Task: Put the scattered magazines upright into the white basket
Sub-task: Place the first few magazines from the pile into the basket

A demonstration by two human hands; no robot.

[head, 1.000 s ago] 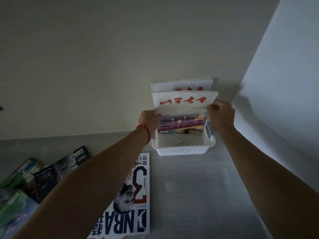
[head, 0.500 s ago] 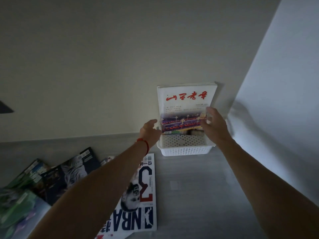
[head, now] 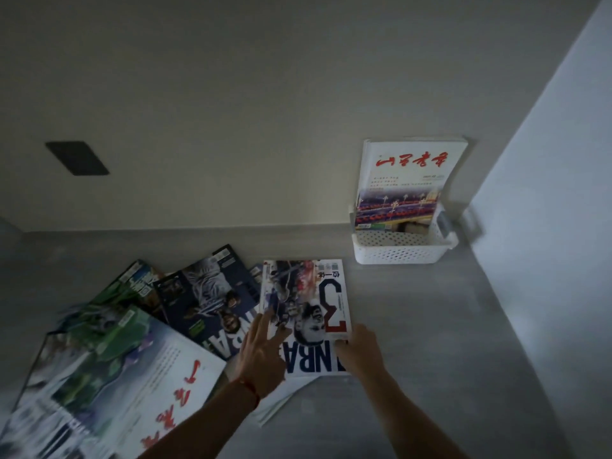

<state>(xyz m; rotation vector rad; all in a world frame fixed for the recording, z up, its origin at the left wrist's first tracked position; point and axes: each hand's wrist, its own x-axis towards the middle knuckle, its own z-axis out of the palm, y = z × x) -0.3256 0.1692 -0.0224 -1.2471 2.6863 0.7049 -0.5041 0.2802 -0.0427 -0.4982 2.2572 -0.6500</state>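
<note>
My left hand (head: pixel 261 352) lies flat and open on the NBA magazine (head: pixel 306 313) mid-desk, right hand (head: pixel 359 351) pinching its right edge; thin, floppy, glossy, so grip the spine.

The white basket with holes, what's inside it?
Inside the white perforated plastic basket, white magazines with red lettering stand upright against the wall. Something tan shows behind; the bottom is hidden.

left magazines (head: pixel 99 376) blurred, cropped
</note>
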